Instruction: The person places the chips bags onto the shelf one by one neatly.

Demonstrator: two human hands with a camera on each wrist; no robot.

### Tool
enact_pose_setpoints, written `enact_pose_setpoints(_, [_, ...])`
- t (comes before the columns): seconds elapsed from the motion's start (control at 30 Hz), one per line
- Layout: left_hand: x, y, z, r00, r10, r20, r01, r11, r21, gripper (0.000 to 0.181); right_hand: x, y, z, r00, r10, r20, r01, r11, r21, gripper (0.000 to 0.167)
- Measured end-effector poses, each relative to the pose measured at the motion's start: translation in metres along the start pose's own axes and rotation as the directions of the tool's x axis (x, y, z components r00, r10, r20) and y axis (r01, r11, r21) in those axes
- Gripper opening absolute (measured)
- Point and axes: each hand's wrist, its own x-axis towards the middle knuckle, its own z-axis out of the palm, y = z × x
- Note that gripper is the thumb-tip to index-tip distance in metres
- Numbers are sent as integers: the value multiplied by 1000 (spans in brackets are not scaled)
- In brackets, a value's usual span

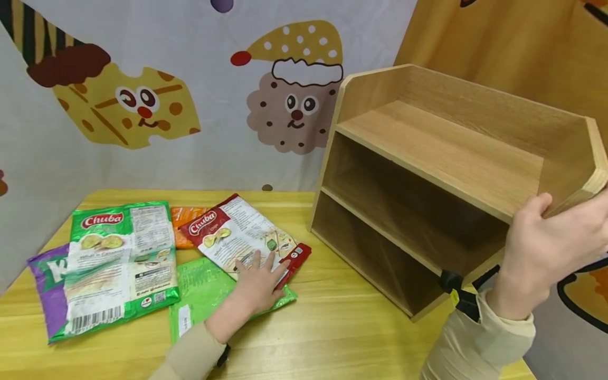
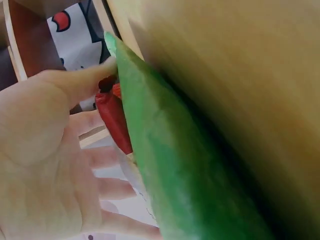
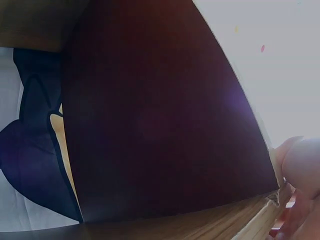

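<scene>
"Chuba" marks the red-and-white packet [image 1: 223, 248] under the left hand [image 1: 256, 287] and the green-and-white packet [image 1: 121, 264] left of it; the purple packet [image 1: 53, 306] beyond reads "K".

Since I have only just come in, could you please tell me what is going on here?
A person's right hand holds the right side of a wooden shelf unit. The left hand is spread over a red-and-white Chuba chips packet, which partly covers a light green packet on the table. To the left, a green-and-white Chuba packet overlaps a purple packet; an orange packet shows behind.
</scene>
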Motion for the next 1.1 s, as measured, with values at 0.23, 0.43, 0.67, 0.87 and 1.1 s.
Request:
enact_pose_setpoints(0.23, [2,-1,3,998,3,-57,-2,1000,26,58,-1,3,-2,1000,-22,20,22,1000,3,53])
enact_pose_setpoints(0.43, [0,-6,1,991,9,-133,-19,997,-70,52,-1,1,-8,997,-1,75,1,1000,-1,58])
enact_pose_setpoints(0.67, [-1,-17,-1,938,97,-333,-106,994,-10,44,-2,-4,-18,987,41,156,-39,999,-15,63])
enact_pose_setpoints(0.87, [-3,-26,-9,904,119,-410,-128,992,6,48,-2,-7,-22,983,25,183,-25,1000,2,64])
enact_pose_setpoints(1.1, [-10,-33,-27,896,88,-435,-114,993,-33,51,-1,-4,-22,983,34,178,-35,999,2,65])
